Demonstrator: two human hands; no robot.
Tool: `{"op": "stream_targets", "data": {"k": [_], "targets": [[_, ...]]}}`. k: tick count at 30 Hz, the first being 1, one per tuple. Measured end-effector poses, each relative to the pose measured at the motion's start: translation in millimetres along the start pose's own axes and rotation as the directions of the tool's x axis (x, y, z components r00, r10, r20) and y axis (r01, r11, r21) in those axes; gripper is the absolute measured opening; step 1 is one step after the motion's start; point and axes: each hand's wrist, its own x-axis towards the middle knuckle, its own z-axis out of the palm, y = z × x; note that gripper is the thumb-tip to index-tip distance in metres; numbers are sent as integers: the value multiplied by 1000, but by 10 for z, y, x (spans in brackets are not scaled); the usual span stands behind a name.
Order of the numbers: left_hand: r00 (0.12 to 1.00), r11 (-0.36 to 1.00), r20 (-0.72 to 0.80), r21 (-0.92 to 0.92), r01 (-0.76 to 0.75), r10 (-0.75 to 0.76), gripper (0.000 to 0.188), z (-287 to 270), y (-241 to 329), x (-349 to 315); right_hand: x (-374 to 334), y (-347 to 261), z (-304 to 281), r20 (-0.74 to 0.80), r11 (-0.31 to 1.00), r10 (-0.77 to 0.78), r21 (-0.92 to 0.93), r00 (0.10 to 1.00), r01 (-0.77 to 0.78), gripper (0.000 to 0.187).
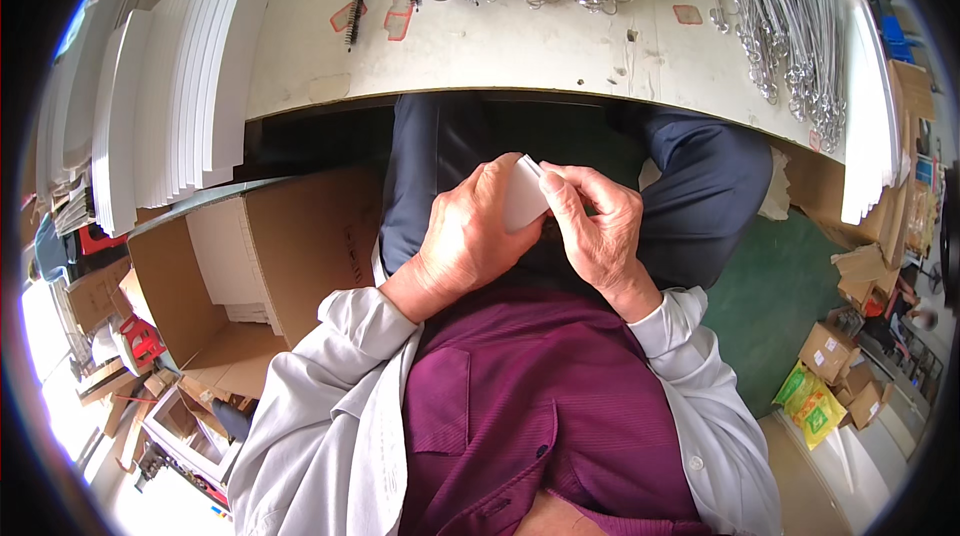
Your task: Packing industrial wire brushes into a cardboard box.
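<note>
Head view: I see the left hand (pixel 465 228) curl its fingers round a white piece (pixel 524 196), the right hand (pixel 603 228) pinching its two-o'clock edge.

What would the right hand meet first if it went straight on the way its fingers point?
The white card piece in the left hand; the right hand seems to be at its edge now. Past that, the left hand probably comes next, though depth is unclear.
</note>
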Motion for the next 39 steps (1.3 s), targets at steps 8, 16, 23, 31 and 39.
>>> {"op": "stream_targets", "data": {"k": [8,16,23,31,39], "targets": [[1000,999,-4,-28,20,-20,59,-7,-51,26,11,53,83,120,986,-163,1,979,164,40],[996,1000,-81,3,22,-22,58,-66,-50,-18,-30,-15,155,130,979,-203,-5,971,205,36],[945,948,283,-221,231,-164,50,-650,-121,-109,200,-48,-19,88,959,87,264,992,-107,37],[949,968,-190,-32,251,-252,29,-1926,109,-452,775,-287,66,38,865,-472,-174,881,471,22],[818,576,-574,681,451,39,24,-3255,-1069,-68,1062,-188,276,21,760,-583,-341,812,553,9]]}}
